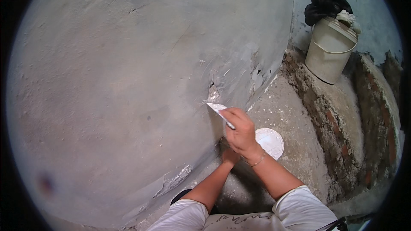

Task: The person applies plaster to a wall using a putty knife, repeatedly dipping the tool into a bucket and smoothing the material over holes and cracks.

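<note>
My right hand is closed around a putty knife whose pale, coated blade touches the grey wall. The blade's tip rests just below a chipped hole with scratched, flaking plaster around it. Lower down, my left hand is close to the wall's base, partly behind my right wrist. Its fingers are hidden, so what it holds, if anything, does not show. A white round lid or shallow dish, smeared with white, lies on the floor to the right of my right hand.
Rough steps with broken edges and exposed brick rise on the right. On them stands a white lidded bucket, topped by a black plastic bag and a pale crumpled cloth. Peeling plaster marks the wall's lower part.
</note>
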Tool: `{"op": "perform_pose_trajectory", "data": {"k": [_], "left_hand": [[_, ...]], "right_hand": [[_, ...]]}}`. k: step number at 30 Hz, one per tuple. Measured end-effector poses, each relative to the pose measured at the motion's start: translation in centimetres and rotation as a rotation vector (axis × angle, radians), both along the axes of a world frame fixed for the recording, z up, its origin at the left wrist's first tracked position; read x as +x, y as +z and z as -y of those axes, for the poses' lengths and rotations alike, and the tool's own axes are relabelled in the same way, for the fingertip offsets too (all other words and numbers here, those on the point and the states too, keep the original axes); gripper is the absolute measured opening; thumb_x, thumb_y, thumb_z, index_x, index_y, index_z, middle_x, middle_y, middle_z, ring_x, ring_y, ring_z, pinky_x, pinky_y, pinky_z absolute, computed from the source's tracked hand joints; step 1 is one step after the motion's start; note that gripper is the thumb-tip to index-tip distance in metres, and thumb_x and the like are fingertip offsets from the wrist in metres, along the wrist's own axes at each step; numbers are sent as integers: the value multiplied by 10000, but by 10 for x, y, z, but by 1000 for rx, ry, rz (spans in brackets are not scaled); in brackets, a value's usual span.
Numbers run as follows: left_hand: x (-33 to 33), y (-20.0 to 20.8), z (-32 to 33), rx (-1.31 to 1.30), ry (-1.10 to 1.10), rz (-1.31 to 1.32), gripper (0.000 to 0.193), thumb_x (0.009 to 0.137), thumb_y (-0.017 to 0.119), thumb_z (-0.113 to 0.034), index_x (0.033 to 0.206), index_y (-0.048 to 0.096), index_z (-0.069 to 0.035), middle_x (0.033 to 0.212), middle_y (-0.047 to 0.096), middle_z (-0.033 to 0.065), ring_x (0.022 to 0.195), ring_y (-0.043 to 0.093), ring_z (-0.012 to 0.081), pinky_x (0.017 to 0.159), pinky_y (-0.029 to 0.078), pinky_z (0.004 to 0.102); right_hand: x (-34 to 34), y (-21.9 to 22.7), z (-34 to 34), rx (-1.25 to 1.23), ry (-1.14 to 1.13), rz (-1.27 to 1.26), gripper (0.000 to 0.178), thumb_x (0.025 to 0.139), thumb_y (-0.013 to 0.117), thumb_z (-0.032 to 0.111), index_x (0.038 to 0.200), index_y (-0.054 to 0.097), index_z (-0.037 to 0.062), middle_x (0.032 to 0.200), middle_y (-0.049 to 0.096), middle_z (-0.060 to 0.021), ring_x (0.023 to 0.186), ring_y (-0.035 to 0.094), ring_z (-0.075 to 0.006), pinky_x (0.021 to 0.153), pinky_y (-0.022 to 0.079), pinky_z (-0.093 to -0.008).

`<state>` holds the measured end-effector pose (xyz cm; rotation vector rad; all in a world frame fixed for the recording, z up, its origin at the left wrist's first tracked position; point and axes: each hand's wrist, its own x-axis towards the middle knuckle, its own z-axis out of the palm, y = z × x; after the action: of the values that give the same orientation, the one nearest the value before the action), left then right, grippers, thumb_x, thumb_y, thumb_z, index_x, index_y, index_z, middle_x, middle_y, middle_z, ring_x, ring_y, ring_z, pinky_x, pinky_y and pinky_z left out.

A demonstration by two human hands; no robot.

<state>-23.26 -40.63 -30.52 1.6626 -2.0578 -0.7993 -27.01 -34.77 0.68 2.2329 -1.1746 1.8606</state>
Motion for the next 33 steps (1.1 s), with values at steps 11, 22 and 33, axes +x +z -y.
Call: {"op": "perform_pose_trajectory", "data": {"k": [11, 22, 33], "left_hand": [[-9, 100, -28, 373, 180, 6, 507, 772, 714, -413, 1026, 678, 25, 1111, 642, 236, 1063, 612, 380, 944, 452, 429], [-17, 55, -17, 143, 46, -116, 504, 781, 691, -412, 1028, 674, 28, 1124, 629, 253, 1069, 605, 390, 925, 465, 445], [-6, 53, -22, 169, 70, -117, 479, 774, 686, -389, 1020, 679, 22, 1116, 631, 255, 1072, 604, 391, 916, 470, 449]], "right_hand": [[-50, 54, 62, -15, -200, 316, 295, 751, 540, -27, 1014, 672, -4, 948, 651, -173, 858, 630, -309, 778, 484, -348], [11, 73, -16, -185, -28, 113, 358, 731, 521, -104, 1056, 648, -22, 986, 643, -179, 905, 630, -339, 811, 493, -338], [40, 17, -35, -157, 161, -313, 463, 595, 561, -54, 1047, 654, -17, 997, 653, -168, 961, 627, -351, 878, 495, -417]]}}
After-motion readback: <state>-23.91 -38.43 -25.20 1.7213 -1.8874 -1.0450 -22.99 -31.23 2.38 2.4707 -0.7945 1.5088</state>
